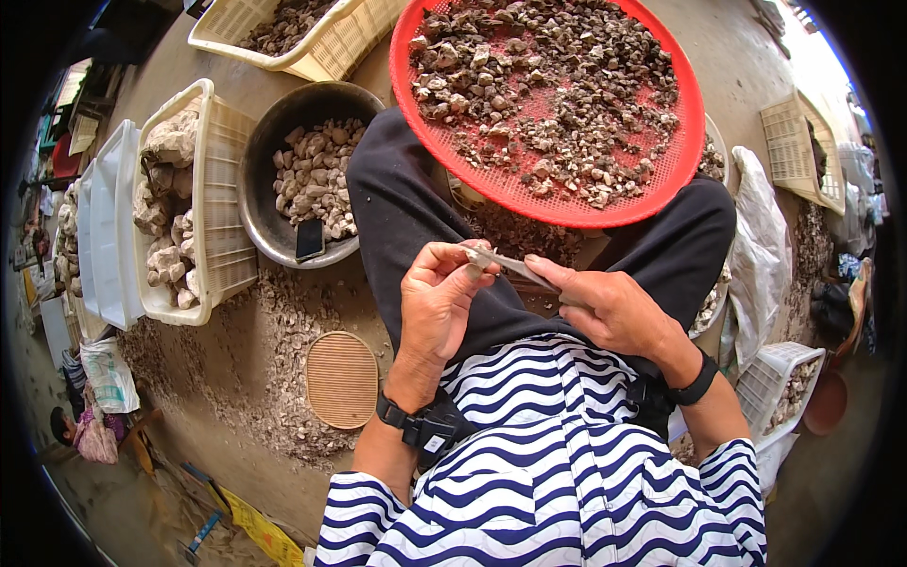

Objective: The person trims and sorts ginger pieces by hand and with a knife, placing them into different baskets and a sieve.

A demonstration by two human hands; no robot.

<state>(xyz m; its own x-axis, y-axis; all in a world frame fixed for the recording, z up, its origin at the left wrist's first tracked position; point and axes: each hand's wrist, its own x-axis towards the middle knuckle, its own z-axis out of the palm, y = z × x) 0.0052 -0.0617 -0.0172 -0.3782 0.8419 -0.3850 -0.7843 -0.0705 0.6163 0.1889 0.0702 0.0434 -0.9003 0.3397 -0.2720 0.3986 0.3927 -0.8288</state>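
My left hand [443, 298] pinches a small pale lump [479, 258] between thumb and fingertips, above my lap. Gripped in my right hand [620, 308] is a knife [523, 267] with a flat grey blade. The blade's tip touches the lump or lies right against it. Across my knees, beyond both hands, rests a round red plastic sieve [489, 186] spread with dark and pale rough pieces. Dark scraps [521, 230] lie below the sieve's near edge, between my legs.
At left stands a metal basin [249, 205] of pale lumps with a phone [310, 239] in it. Beside it, a cream plastic crate [230, 237] holds larger chunks. An oval ribbed mat [342, 380] lies on the scrap-strewn floor. A white sack [757, 262] is at right. Another person [92, 432] is far left.
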